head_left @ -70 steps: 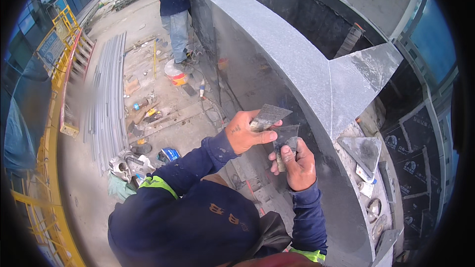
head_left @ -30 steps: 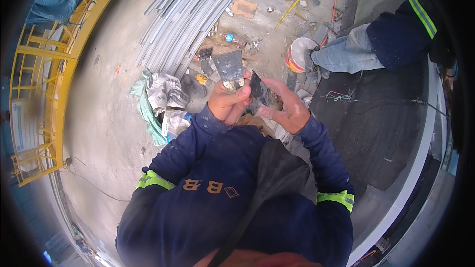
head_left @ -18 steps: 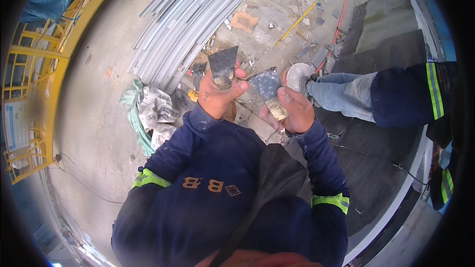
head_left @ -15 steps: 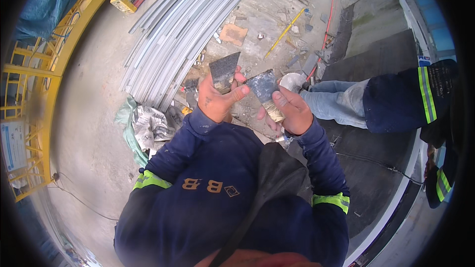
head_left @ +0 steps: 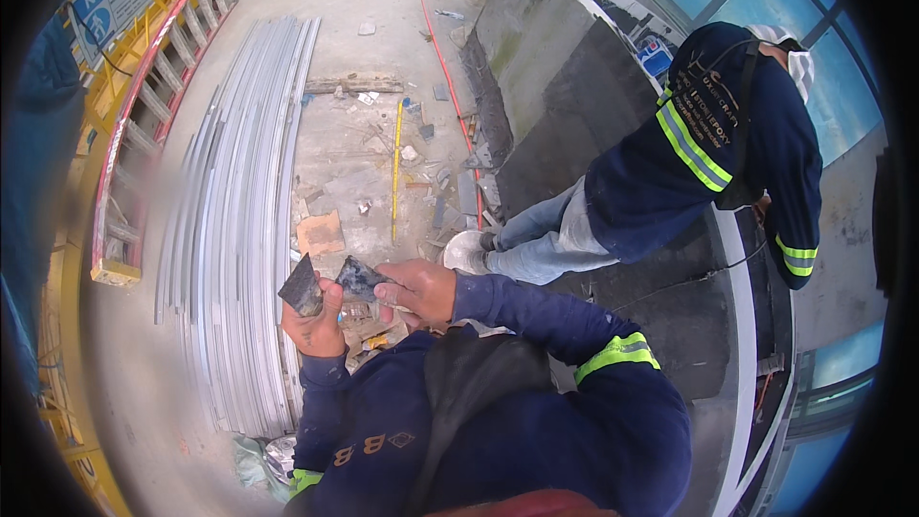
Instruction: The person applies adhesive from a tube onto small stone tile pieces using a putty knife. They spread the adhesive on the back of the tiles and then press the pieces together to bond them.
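Note:
My left hand [head_left: 320, 329] is closed on a dark, flat, four-sided plate [head_left: 302, 284] with a pale, worn lower end. Just to its right, my right hand [head_left: 427, 289] pinches a second wedge-shaped plate [head_left: 359, 280], dark and smeared with grey. Both plates are held in the air in front of my body, close together; whether they touch I cannot tell. They look like scraper blades, but their exact kind does not show. Fingers cover part of each plate.
Long grey metal profiles [head_left: 254, 134] lie along the left, beside a red ladder [head_left: 158, 105] and yellow railing. Debris, a yellow bar [head_left: 396, 172] and a red hose [head_left: 442, 67] are on the floor ahead. A co-worker [head_left: 689, 134] stands at right near a dark slab [head_left: 565, 86].
My view has swung up and to the right, bringing the co-worker's back and the ladder into sight. Both hands, still holding their plates, now appear lower and farther left.

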Action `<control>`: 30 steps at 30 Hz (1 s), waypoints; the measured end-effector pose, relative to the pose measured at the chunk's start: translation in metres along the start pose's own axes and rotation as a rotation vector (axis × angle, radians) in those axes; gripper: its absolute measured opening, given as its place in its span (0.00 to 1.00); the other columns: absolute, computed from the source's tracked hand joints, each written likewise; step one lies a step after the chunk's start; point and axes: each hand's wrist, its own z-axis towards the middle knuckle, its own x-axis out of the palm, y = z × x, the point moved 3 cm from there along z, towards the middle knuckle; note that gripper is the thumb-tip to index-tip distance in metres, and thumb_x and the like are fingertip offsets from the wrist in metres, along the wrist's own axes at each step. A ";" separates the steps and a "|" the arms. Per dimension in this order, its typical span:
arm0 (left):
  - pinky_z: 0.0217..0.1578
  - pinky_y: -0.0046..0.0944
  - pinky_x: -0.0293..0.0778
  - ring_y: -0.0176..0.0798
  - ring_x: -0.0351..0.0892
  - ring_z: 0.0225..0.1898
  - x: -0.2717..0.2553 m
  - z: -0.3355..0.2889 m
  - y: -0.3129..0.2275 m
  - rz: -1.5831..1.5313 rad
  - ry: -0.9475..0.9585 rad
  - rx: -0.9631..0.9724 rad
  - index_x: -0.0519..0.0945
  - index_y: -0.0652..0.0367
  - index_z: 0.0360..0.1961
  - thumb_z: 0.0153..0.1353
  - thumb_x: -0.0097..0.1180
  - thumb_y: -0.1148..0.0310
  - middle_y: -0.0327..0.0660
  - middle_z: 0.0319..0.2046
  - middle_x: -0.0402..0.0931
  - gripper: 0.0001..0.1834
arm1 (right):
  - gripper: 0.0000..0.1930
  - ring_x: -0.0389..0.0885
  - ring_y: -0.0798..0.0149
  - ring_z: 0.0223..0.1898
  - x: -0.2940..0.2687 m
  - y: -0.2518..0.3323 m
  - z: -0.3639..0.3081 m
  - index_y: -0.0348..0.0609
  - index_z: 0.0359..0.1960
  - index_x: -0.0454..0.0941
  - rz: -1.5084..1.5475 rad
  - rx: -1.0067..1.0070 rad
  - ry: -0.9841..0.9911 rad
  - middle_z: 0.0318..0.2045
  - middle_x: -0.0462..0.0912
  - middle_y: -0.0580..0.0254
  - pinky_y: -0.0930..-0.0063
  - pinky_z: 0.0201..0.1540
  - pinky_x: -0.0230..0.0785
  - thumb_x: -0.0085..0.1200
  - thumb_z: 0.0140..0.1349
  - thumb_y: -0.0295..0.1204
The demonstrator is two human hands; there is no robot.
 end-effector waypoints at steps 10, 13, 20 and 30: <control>0.43 0.29 0.71 0.29 0.76 0.38 0.092 0.145 0.057 0.084 0.005 0.064 0.76 0.65 0.44 0.55 0.65 0.79 0.38 0.36 0.80 0.15 | 0.14 0.74 0.71 0.18 -0.146 -0.035 0.117 0.36 0.46 0.72 0.230 0.021 0.057 0.29 0.82 0.60 0.76 0.22 0.68 0.41 0.72 0.34; 0.47 0.33 0.71 0.32 0.78 0.41 0.142 0.215 0.073 0.049 0.097 -0.043 0.75 0.66 0.48 0.55 0.67 0.76 0.41 0.39 0.81 0.20 | 0.16 0.76 0.72 0.22 -0.220 -0.045 0.159 0.35 0.52 0.71 0.452 0.069 0.028 0.31 0.82 0.58 0.78 0.25 0.69 0.41 0.72 0.35; 0.38 0.30 0.73 0.29 0.77 0.34 0.213 0.335 0.110 0.162 0.096 -0.006 0.77 0.66 0.46 0.56 0.66 0.75 0.38 0.32 0.81 0.17 | 0.17 0.78 0.71 0.27 -0.349 -0.061 0.222 0.33 0.54 0.71 0.513 -0.014 -0.020 0.36 0.82 0.57 0.76 0.29 0.72 0.40 0.72 0.33; 0.25 0.28 0.63 0.28 0.67 0.23 0.253 0.514 0.227 -0.064 0.200 -0.301 0.74 0.69 0.48 0.62 0.62 0.63 0.37 0.25 0.73 0.21 | 0.22 0.66 0.76 0.24 -0.492 -0.088 0.294 0.37 0.45 0.76 0.454 0.045 -0.606 0.29 0.75 0.69 0.78 0.28 0.64 0.38 0.73 0.44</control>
